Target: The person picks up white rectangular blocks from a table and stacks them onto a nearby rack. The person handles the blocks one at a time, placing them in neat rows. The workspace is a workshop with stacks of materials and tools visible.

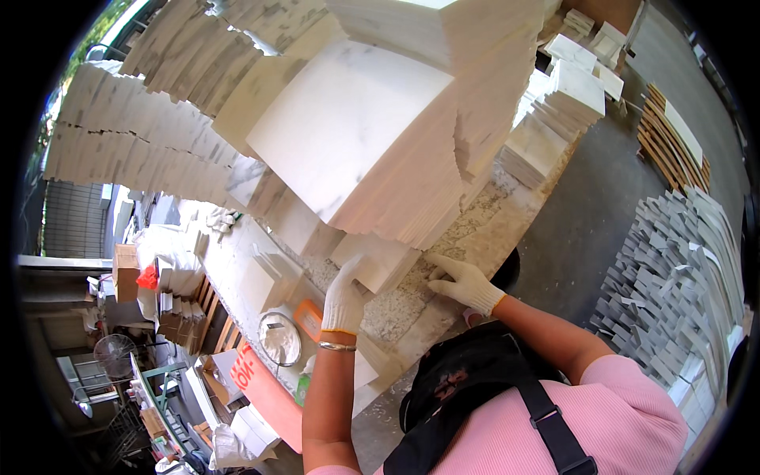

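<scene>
My left hand (343, 302), in a white knit glove with an orange cuff edge, grips the near left end of a short stack of white marble tiles (388, 266). Its fingers lie along the stack's side, and the thumb is at the lower corner. Close to the stack's right end is my right hand (469, 286), gloved the same way. Its fingers are apart, with the index finger stretched toward the tiles and nothing visible in its grasp. Directly beyond, a tall stack of large white marble tiles (352, 127) rises from the stone-topped workbench (451, 269).
Left of my left hand are a round dish with white stuff (279, 339), an orange tool (309, 318) and upright tiles (267, 279). More tile stacks (546, 146) line the bench's far right. Grey strips (665, 277) are piled on the floor at right.
</scene>
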A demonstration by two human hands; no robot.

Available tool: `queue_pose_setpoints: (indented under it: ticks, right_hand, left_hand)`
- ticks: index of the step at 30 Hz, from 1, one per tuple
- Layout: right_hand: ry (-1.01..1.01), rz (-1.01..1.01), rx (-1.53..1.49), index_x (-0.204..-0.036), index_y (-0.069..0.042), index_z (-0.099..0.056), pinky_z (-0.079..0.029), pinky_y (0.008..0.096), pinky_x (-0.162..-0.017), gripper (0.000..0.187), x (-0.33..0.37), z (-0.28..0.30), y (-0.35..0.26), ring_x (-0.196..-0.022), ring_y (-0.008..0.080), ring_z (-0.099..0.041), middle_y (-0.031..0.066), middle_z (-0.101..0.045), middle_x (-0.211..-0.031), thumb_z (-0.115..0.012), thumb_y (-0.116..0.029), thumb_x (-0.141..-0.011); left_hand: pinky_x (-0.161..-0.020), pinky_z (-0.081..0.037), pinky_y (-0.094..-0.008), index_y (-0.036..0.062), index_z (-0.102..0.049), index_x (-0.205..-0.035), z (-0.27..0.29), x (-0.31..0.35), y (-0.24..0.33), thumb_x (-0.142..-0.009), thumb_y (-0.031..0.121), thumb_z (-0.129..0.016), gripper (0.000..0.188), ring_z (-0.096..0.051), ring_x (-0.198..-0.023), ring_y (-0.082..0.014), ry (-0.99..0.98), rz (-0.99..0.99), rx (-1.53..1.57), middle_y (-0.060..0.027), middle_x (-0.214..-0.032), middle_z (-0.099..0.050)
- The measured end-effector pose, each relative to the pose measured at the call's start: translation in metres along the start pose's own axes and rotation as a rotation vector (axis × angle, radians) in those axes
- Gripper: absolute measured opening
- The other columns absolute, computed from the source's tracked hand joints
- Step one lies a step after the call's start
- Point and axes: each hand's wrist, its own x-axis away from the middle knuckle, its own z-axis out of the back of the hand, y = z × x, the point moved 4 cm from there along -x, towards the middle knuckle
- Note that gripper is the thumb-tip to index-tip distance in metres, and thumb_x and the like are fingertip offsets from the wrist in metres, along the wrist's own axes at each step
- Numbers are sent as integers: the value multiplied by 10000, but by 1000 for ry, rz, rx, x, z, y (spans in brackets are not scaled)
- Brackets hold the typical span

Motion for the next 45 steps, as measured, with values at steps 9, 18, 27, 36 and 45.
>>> queue_pose_setpoints:
  ticks: [9, 18, 27, 36, 45]
  right_hand:
    - [2, 51, 16, -1403, -89, -560, -529, 348, -848, 540, 0, 6, -1, -911, 246, -689, 75, -725, -954, -657, -247, -896]
    - [-45, 76, -20, -1379, -118, -589, -530, 341, -854, 496, -1, 5, 4, -907, 233, -687, 82, -721, -967, -647, -210, -896]
    - [-23, 63, -38, -1401, -91, -579, -520, 325, -890, 512, 5, 8, -2, -947, 197, -677, 83, -717, -992, -653, -199, -905]
    - [95, 68, 95, -1465, -74, -509, -510, 367, -957, 647, 7, 15, -7, -1108, 264, -676, 153, -714, -1179, -688, -283, -879]
    - [65, 101, 153, -1514, -52, -418, -518, 375, -943, 710, 3, -3, -15, -1064, 298, -690, 177, -706, -1163, -676, -246, -881]
  left_hand:
    - [-931, -552, -409, 53, -597, -1353, -3, -8, 6, -995, 249, -616, 409, -639, -1134, -230, -84, 108, 12, -75, -1272, -651]
    - [-671, -555, -304, 3, -632, -1185, 12, 2, 48, -941, 491, -685, 547, -715, -770, -229, -218, -119, -885, -117, -938, -730]
    - [-574, -497, -289, -36, -713, -911, 19, 30, 27, -900, 538, -714, 573, -630, -627, -149, 206, -133, -503, -100, -752, -682]
    - [-686, -499, -283, 74, -675, -1048, 33, 35, 14, -1023, 372, -613, 305, -637, -842, -118, 178, -376, -299, -3, -952, -674]
    - [-1148, -378, -441, 53, -398, -1479, -15, 20, -24, -1102, 422, -378, 528, -460, -1356, -270, -260, -173, 398, -107, -1471, -484]
